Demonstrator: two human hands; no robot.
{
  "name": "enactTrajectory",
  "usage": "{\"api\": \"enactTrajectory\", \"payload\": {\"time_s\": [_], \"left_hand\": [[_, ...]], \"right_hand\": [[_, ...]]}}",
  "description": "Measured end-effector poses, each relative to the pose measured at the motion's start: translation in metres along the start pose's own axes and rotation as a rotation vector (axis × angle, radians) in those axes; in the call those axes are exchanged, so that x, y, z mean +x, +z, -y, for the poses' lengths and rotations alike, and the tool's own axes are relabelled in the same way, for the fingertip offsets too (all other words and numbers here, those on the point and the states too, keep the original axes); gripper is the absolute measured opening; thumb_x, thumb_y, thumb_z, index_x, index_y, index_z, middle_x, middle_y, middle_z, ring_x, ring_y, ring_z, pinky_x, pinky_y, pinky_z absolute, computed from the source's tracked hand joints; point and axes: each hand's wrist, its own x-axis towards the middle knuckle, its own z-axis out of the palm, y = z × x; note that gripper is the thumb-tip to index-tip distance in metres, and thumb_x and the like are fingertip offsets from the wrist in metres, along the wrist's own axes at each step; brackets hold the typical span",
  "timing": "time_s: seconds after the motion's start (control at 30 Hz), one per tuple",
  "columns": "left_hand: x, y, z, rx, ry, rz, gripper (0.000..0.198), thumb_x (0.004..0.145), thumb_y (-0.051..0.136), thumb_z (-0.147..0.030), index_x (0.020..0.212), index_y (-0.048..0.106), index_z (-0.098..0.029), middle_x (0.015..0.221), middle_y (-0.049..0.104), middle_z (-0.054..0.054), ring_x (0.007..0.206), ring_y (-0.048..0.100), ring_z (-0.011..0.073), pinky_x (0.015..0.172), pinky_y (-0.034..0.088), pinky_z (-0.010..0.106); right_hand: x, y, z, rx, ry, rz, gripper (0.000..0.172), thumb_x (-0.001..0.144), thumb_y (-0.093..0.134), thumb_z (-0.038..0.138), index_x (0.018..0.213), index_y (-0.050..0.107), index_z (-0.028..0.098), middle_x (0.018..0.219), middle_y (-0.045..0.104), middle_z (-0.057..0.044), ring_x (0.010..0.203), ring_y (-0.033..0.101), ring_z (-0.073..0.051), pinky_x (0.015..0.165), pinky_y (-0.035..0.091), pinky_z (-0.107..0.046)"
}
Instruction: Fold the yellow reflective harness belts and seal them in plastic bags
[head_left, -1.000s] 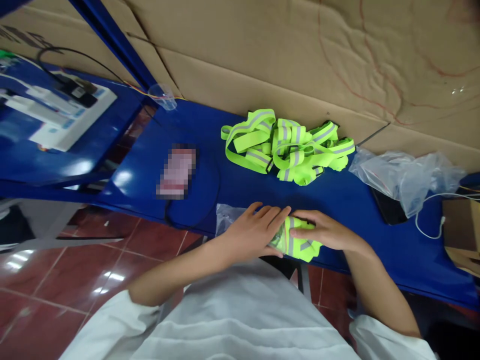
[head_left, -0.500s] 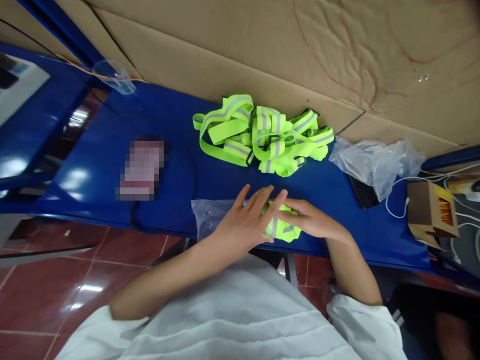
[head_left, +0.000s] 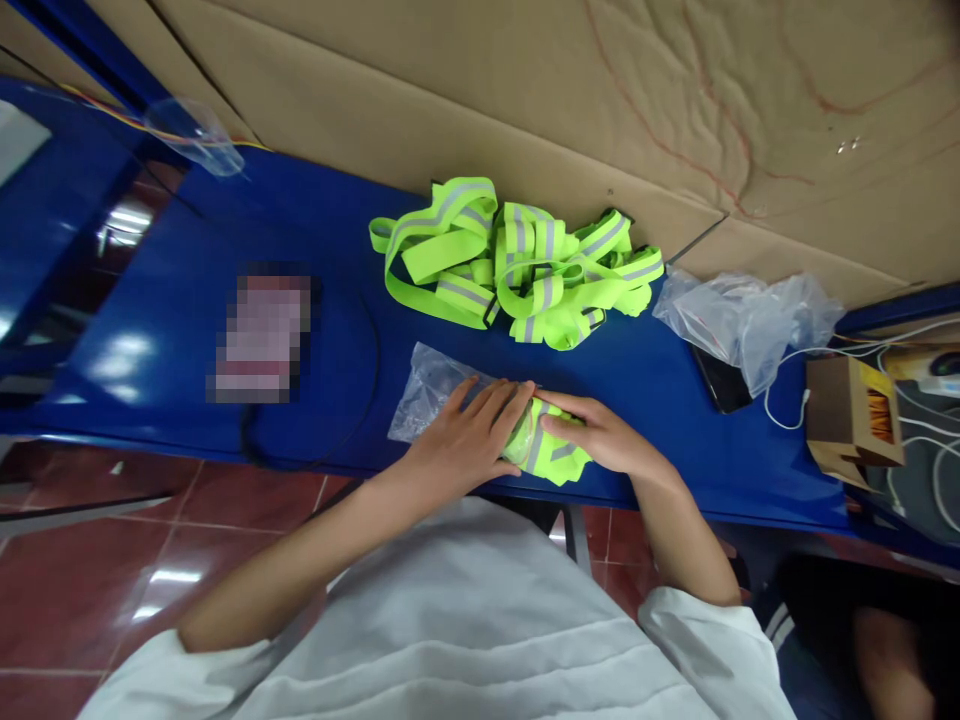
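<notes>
Head view: a blue table [head_left: 337, 300] runs along a cardboard wall [head_left: 525, 80]. On it, near the wall, lies a loose pile [head_left: 517, 265] of neon-yellow reflective straps. To the right are crumpled plastic [head_left: 750, 315] and a small box [head_left: 855, 420].

At the near edge lies a clear bag [head_left: 424, 390], flat on the table. A folded strap bundle [head_left: 559, 460] sits at the bag's right end, partly under film there, as far as can be told.

The left hand [head_left: 461, 440] lies flat and spread, fingers across the bag and the bundle's left end, pressing and not gripping. The right hand [head_left: 600, 440] is curled on the bundle's right end, thumb and fingers pinched on it.

The work looks like sliding the bundle into the bag. To do it well, the flat hand should pin the film so the mouth stays wide. The other hand should hold the folds tight so no loop springs loose or snags.

The bundle's long axis runs roughly along the table's front edge, in line with the bag. Its left end points into the bag.
</notes>
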Motion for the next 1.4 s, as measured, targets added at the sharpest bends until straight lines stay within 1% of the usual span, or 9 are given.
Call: {"api": "enactTrajectory", "payload": {"time_s": [0.2,0.27,0.37,0.57,0.8,0.9,1.03,1.27,1.4], "left_hand": [[0.000,0.002,-0.001,0.010,0.037,0.018,0.102,0.089,0.083,-0.048,0.166,0.031,-0.006,0.163,0.051,0.023,0.150,0.052,0.0375,0.126,0.042,0.057],[0.000,0.004,-0.003,0.037,0.051,0.016,0.100,0.090,0.082,-0.046,0.166,0.031,-0.005,0.163,0.052,0.024,0.150,0.052,0.0374,0.125,0.043,0.057],[0.002,0.005,-0.006,0.076,0.049,0.005,0.100,0.091,0.081,-0.044,0.167,0.030,-0.005,0.164,0.051,0.024,0.152,0.051,0.0381,0.127,0.042,0.059],[0.010,-0.005,-0.005,0.129,0.120,0.014,0.093,0.092,0.080,-0.040,0.165,0.034,-0.004,0.174,0.033,0.022,0.157,0.045,0.0372,0.127,0.042,0.061],[0.007,-0.001,-0.002,0.165,0.237,-0.066,0.086,0.096,0.077,-0.036,0.165,0.036,-0.006,0.170,0.042,0.022,0.154,0.051,0.0341,0.126,0.046,0.052],[0.008,0.003,0.001,0.066,0.203,-0.060,0.096,0.091,0.082,-0.040,0.168,0.031,-0.010,0.171,0.040,0.020,0.154,0.050,0.0340,0.125,0.046,0.052],[0.010,0.004,0.005,-0.026,0.229,-0.053,0.106,0.088,0.085,-0.043,0.170,0.025,-0.013,0.171,0.041,0.021,0.156,0.047,0.0347,0.125,0.044,0.051],[0.007,-0.010,0.014,0.030,0.293,-0.021,0.087,0.100,0.065,-0.016,0.173,0.017,-0.020,0.177,0.031,0.014,0.163,0.037,0.0325,0.129,0.039,0.055],[0.011,-0.015,0.014,0.070,0.304,-0.086,0.076,0.100,0.057,-0.009,0.170,0.028,-0.019,0.172,0.040,0.016,0.157,0.047,0.0339,0.123,0.046,0.055]], "right_hand": [[0.000,0.004,0.009,-0.221,-0.055,-0.129,0.030,0.098,0.063,0.041,0.106,0.084,0.021,0.100,0.080,0.001,0.092,0.073,-0.020,0.082,0.055,-0.029],[-0.002,0.008,0.010,-0.299,-0.093,-0.205,0.035,0.101,0.057,0.039,0.084,0.079,0.018,0.078,0.072,0.002,0.073,0.064,-0.014,0.068,0.046,-0.026],[-0.005,0.014,0.010,-0.325,-0.145,-0.262,0.043,0.103,0.055,0.042,0.070,0.069,0.017,0.071,0.064,0.001,0.070,0.058,-0.013,0.068,0.041,-0.027],[-0.006,0.020,-0.002,-0.191,-0.137,-0.438,0.038,0.096,0.068,0.053,0.080,0.073,0.019,0.076,0.070,-0.001,0.068,0.058,-0.013,0.064,0.042,-0.027],[-0.011,0.018,-0.015,-0.029,-0.127,-0.520,0.043,0.087,0.079,0.060,0.078,0.064,0.020,0.078,0.071,-0.002,0.070,0.063,-0.015,0.063,0.048,-0.027],[-0.020,0.018,-0.012,-0.026,-0.148,-0.401,0.032,0.093,0.075,0.054,0.103,0.076,0.023,0.101,0.078,-0.004,0.089,0.071,-0.018,0.079,0.056,-0.030],[-0.027,0.019,-0.015,0.011,-0.197,-0.293,0.041,0.089,0.082,0.045,0.126,0.073,0.029,0.135,0.070,-0.005,0.126,0.065,-0.023,0.104,0.055,-0.036],[-0.018,0.024,-0.030,0.404,0.002,-0.431,0.046,0.074,0.091,0.051,0.103,0.067,0.025,0.090,0.068,0.001,0.075,0.064,-0.014,0.065,0.053,-0.026],[-0.012,0.031,-0.030,0.420,0.007,-0.477,0.046,0.078,0.087,0.056,0.107,0.070,0.025,0.094,0.071,-0.001,0.079,0.067,-0.017,0.071,0.055,-0.029]]}}
